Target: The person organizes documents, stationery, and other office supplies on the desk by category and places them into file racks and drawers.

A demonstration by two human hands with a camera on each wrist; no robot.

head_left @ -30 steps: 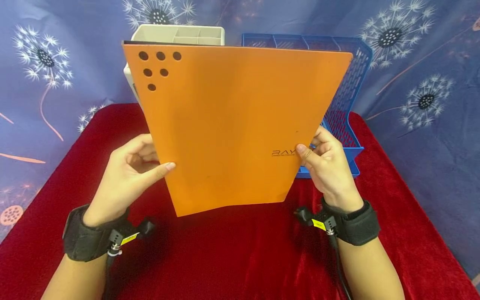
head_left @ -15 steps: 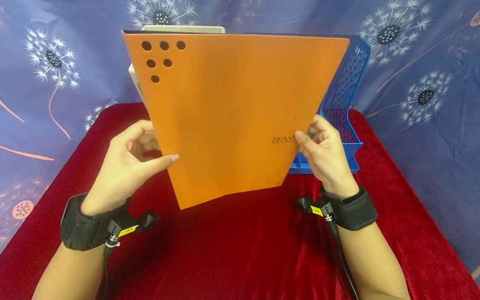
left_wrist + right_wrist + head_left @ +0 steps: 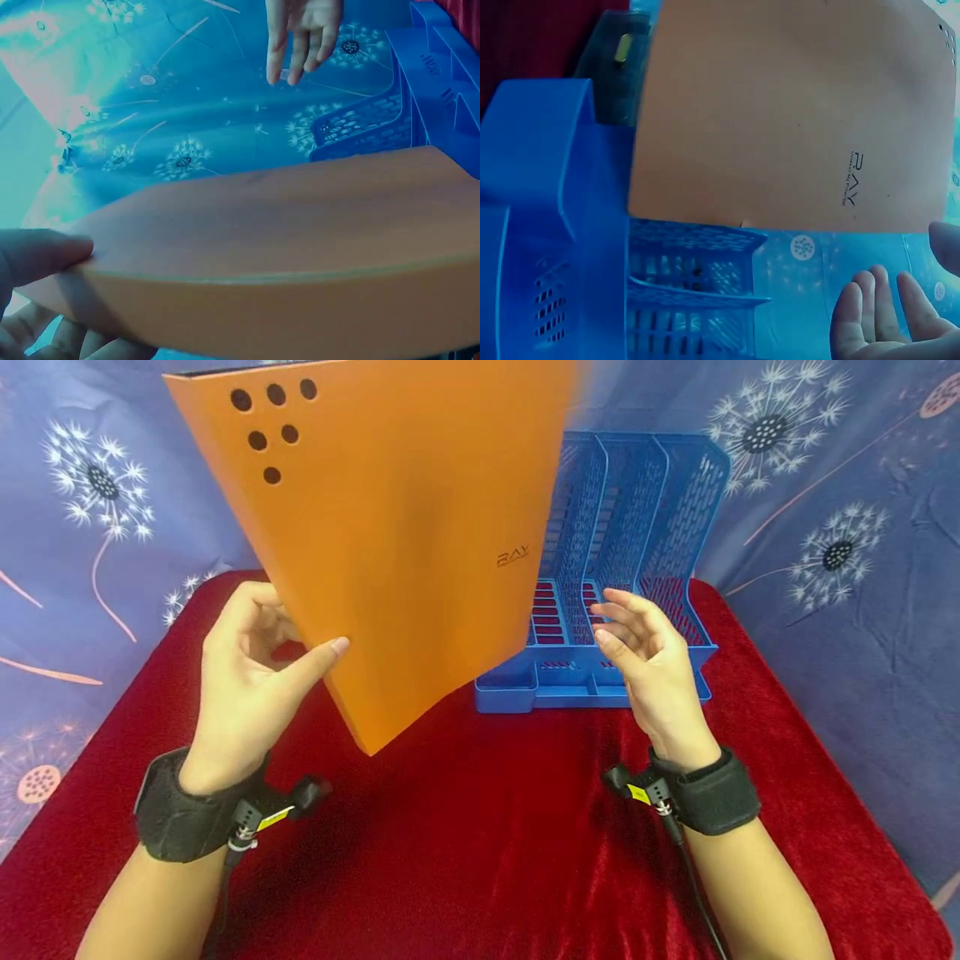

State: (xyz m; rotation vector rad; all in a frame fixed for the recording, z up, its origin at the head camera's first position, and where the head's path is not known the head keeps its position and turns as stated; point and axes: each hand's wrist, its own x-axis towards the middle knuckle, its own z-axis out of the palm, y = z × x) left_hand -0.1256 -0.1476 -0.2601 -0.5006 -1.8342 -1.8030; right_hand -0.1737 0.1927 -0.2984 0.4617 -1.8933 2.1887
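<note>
An orange folder (image 3: 420,527) with dark dots in its upper left corner and "RAY" printed on its cover is held upright above the table. My left hand (image 3: 247,677) pinches its left edge, thumb on the cover, the other fingers behind; in the left wrist view the thumb lies over the folder's (image 3: 262,225) near edge. Right of the folder, my right hand (image 3: 660,672) is in the air, fingers relaxed and touching nothing. The right wrist view shows a gap between this hand (image 3: 889,322) and the folder (image 3: 780,112).
A blue file rack (image 3: 577,656) with upright dividers and a front tray stands behind my right hand, partly covered by the folder. Red cloth (image 3: 480,843) covers the table. A dark box with a gold-coloured piece (image 3: 622,49) shows beyond the folder in the right wrist view.
My right hand has let go of the folder's right edge. The folder has moved up and left in my left hand, its right side swinging away, uncovering more of the blue rack.
</note>
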